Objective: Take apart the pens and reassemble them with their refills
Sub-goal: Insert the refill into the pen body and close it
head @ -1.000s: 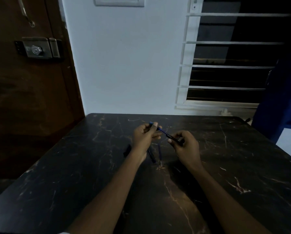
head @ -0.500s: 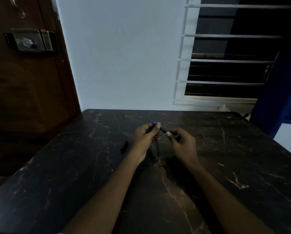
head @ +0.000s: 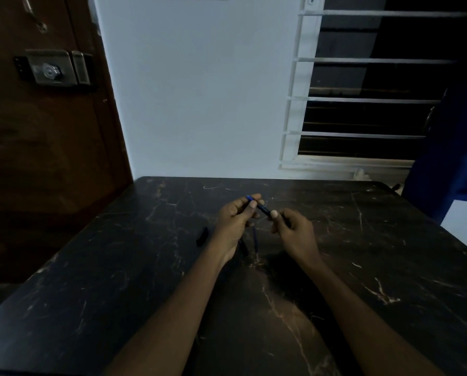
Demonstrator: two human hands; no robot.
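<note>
Two-handed hold on one blue pen [head: 262, 208] above the middle of the black, pale-veined table [head: 118, 280]: left hand [head: 233, 222] pinching the blue end, right hand [head: 294, 232] curled round the dark end. On the table beneath, a thin blue refill [head: 255, 240]; further left, a small black piece [head: 202, 236]. Behind, white wall [head: 199, 90], brown door [head: 37, 145] with metal lock [head: 50, 69], barred window [head: 362, 104].

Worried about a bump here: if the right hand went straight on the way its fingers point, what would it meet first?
Likely the left hand, whose fingers grip the other end of the pen that the right hand pinches; depth is unclear.
</note>
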